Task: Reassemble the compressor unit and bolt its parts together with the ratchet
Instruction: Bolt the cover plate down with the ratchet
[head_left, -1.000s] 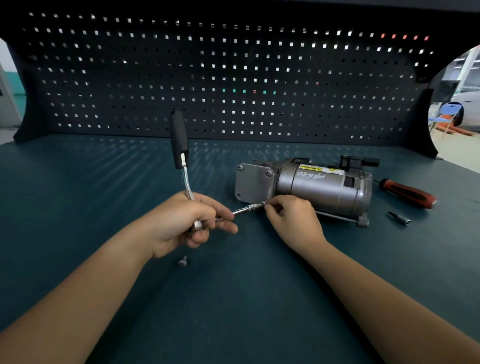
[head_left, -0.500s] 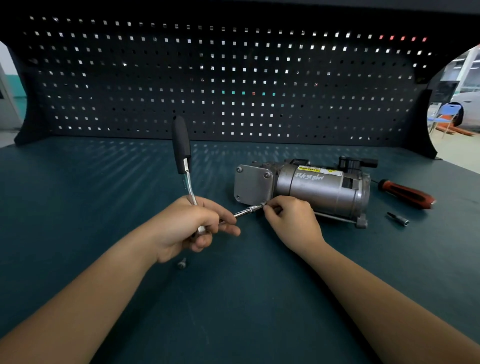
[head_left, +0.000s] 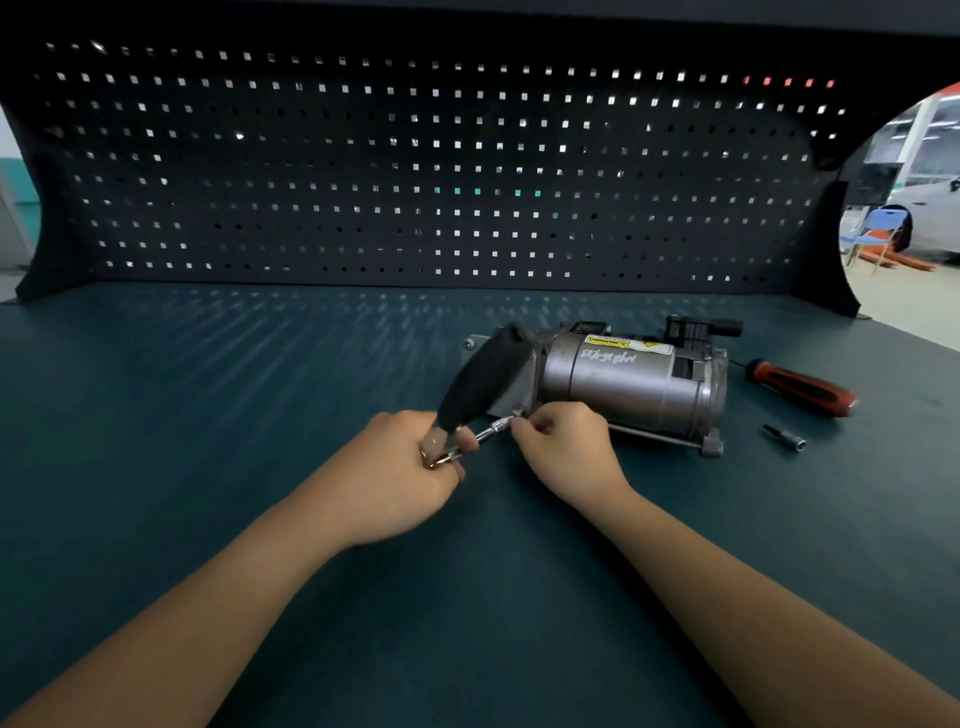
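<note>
The grey compressor unit (head_left: 631, 387) lies on its side on the dark green bench, end plate facing left. My left hand (head_left: 395, 473) grips the head of the ratchet (head_left: 480, 387), whose black handle leans up and to the right across the end plate. The ratchet's extension bit (head_left: 493, 430) points at a bolt at the plate's lower corner. My right hand (head_left: 566, 447) pinches the tip of the bit at that bolt.
A red-handled screwdriver (head_left: 800, 387) lies right of the compressor, with a small loose socket bit (head_left: 785, 437) in front of it. A black pegboard (head_left: 415, 171) walls the back of the bench (head_left: 208, 395).
The ratchet handle has swung from upright, left of the compressor, over to the right across the end plate. My left hand turned with it. The small bolt below my left hand is now hidden.
</note>
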